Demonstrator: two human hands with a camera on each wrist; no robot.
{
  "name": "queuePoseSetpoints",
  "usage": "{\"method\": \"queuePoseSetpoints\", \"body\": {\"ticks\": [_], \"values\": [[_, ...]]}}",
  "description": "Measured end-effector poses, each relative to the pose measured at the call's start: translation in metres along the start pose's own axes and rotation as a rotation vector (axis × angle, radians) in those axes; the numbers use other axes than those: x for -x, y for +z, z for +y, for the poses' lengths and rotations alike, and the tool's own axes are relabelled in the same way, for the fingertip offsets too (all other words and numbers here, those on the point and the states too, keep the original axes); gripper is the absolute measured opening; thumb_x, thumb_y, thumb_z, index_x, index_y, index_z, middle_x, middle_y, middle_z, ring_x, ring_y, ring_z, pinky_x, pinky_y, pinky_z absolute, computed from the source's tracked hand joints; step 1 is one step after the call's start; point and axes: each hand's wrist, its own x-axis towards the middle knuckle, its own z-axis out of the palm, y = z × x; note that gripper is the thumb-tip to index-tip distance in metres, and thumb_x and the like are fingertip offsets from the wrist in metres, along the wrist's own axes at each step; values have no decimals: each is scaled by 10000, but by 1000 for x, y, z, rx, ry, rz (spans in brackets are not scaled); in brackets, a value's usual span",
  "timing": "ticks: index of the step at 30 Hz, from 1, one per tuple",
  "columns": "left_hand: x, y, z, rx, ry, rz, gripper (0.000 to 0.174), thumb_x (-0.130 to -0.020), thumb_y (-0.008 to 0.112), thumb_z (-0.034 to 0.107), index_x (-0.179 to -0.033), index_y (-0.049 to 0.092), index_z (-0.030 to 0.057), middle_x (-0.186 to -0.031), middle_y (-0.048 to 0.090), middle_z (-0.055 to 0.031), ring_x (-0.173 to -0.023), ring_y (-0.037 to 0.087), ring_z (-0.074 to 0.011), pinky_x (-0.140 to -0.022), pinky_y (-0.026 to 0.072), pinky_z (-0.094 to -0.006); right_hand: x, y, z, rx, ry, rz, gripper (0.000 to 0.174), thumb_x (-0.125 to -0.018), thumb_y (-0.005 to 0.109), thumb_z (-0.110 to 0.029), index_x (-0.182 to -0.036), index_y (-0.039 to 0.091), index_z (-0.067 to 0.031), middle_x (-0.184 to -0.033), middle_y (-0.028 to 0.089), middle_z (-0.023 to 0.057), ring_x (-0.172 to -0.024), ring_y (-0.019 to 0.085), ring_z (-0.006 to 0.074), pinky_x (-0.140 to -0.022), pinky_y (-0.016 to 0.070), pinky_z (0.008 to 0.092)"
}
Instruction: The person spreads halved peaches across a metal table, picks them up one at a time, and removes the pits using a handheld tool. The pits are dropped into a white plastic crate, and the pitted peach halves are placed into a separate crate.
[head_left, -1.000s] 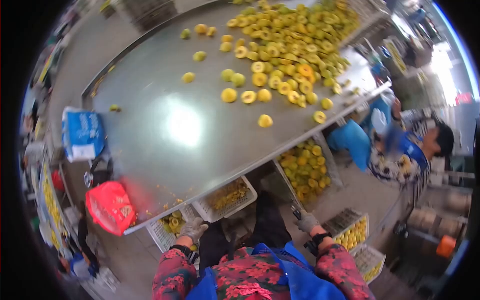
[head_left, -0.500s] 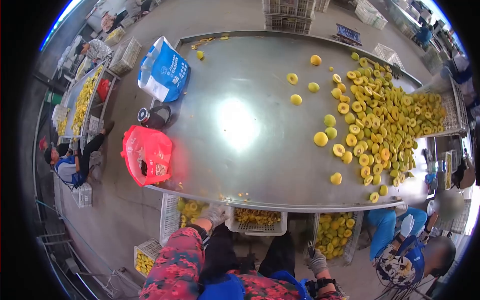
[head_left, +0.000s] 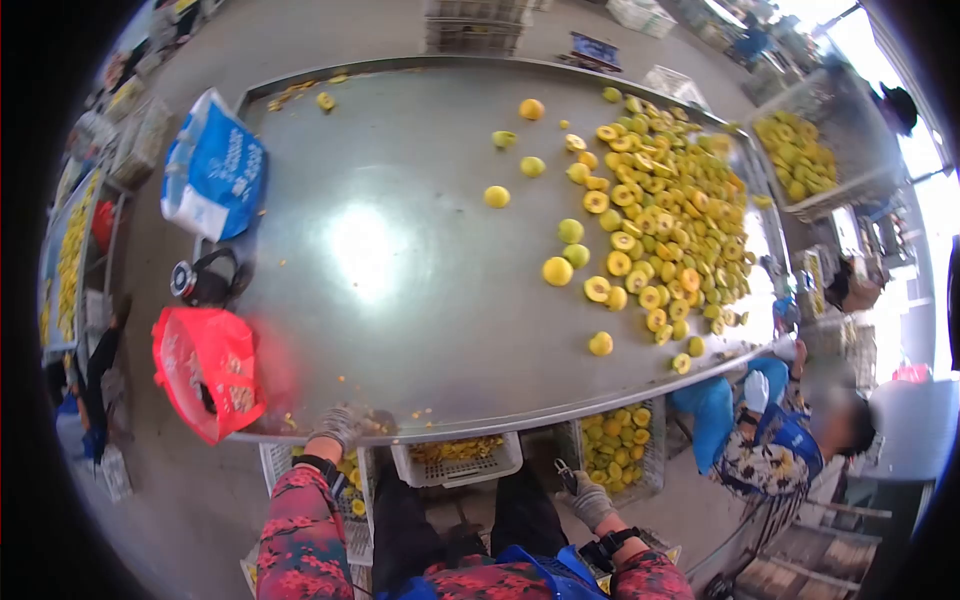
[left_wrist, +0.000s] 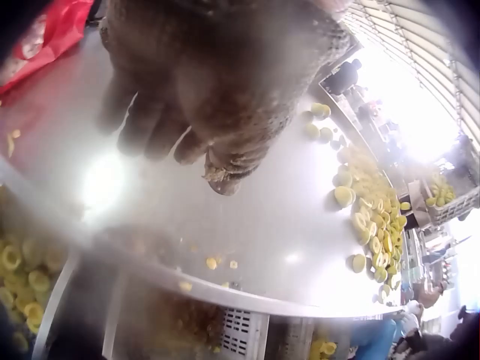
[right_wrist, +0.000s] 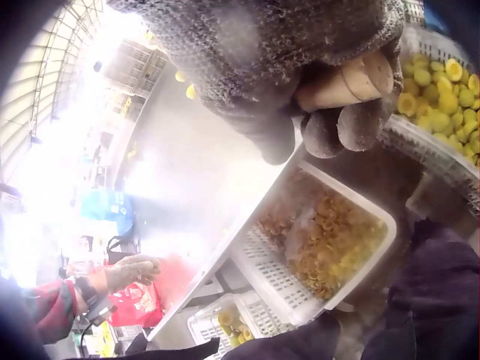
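Since half a second ago the left hand (head_left: 340, 426) has moved left along the near edge of the metal table (head_left: 430, 340) and now lies over that rim, its gloved fingers slightly spread and pointing down; whether they touch the metal I cannot tell. Small yellow scraps (head_left: 422, 415) lie just right of it. On the near side of the rim the right hand (head_left: 590, 503) has its fingers curled round the pale handle of a tool (head_left: 566, 474), whose metal tip points toward the table. Three crates stand below the near edge: the left crate (head_left: 364, 500) holds yellow-green fruit, the middle crate (head_left: 460, 478) brownish-yellow scraps, and the right crate (head_left: 655, 445) cut fruit. Beyond the table's right end, another crate (head_left: 840, 200) holds more fruit pieces. At the left end stand a red bag (head_left: 205, 365) with pale contents too small to make out, a dark flask (head_left: 212, 278) and a blue-and-white bag (head_left: 218, 165). Cut fruit (head_left: 665, 220) is heaped on the right, with several loose rounds at its left border; between these and the bags a broad stretch of metal leaves room for moving
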Motion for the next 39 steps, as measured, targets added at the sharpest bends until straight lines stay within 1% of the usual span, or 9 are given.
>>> {"method": "queuePoseSetpoints", "body": {"ticks": [6,13,17,22,25,27,29,33,39], "values": [[-65,-40,18,45,35,157,653,-815,564,479,-1280,478,28,-1333,454,-201,-1216,437,-385,-1009,379,-449,-2,1,-7,-79,-75,66,418,-755,717,-301,-1065,559,-70,-824,628,143,-758,624,284,-685,485,367],[-160,-25,63,121,4,490,662,-835,573,479,-1310,455,34,-1357,416,-226,-1242,396,-404,-1034,343,-467,-101,-36,-32,-78,-281,54,319,-778,684,-253,-989,561,-48,-895,610,207,-852,583,405,-729,468,439],[-225,-36,97,80,-42,611,651,-859,536,506,-1323,452,58,-1384,390,-223,-1268,367,-396,-1044,328,-467,-141,-76,-42,-150,-305,163,295,-767,700,-204,-983,569,-51,-891,609,182,-814,591,362,-709,478,399],[-308,-50,114,22,-77,695,662,-864,503,538,-1376,403,130,-1449,326,-166,-1330,290,-368,-1094,239,-474,-207,-123,-45,-538,-435,305,231,-778,660,-11,-985,574,-66,-900,626,80,-805,626,164,-716,502,294],[-336,-53,121,-45,-149,720,697,-868,447,583,-1423,332,179,-1500,244,-119,-1383,194,-339,-1119,153,-493,-251,-174,-67,-249,-486,439,224,-791,649,12,-985,571,-67,-880,625,51,-770,608,116,-686,500,270],[-353,-52,129,-122,-203,794,709,-871,413,604,-1435,310,188,-1510,221,-110,-1395,164,-331,-1122,128,-501,-304,-195,-70,-411,-555,508,233,-784,662,12,-981,564,-63,-840,619,42,-722,600,116,-658,498,277],[-359,-49,131,-141,-226,801,728,-872,374,624,-1450,270,194,-1519,194,-108,-1403,140,-324,-1122,101,-507,-332,-236,-113,-142,-658,697,287,-759,689,-15,-1010,564,-74,-809,605,56,-665,597,179,-630,497,287],[-348,-54,135,-143,-204,801,754,-864,353,645,-1445,277,170,-1514,199,-126,-1395,156,-345,-1115,111,-524,-441,-287,-159,169,-603,793,403,-731,722,-179,-1091,563,-94,-911,631,170,-828,621,348,-717,493,392],[-349,-53,132,-164,-172,810,736,-877,370,601,-1441,278,136,-1511,190,-157,-1392,152,-364,-1111,94,-531,-588,-323,-230,410,-495,781,342,-766,674,-242,-1059,561,-109,-958,624,149,-910,588,345,-804,465,433]]}}
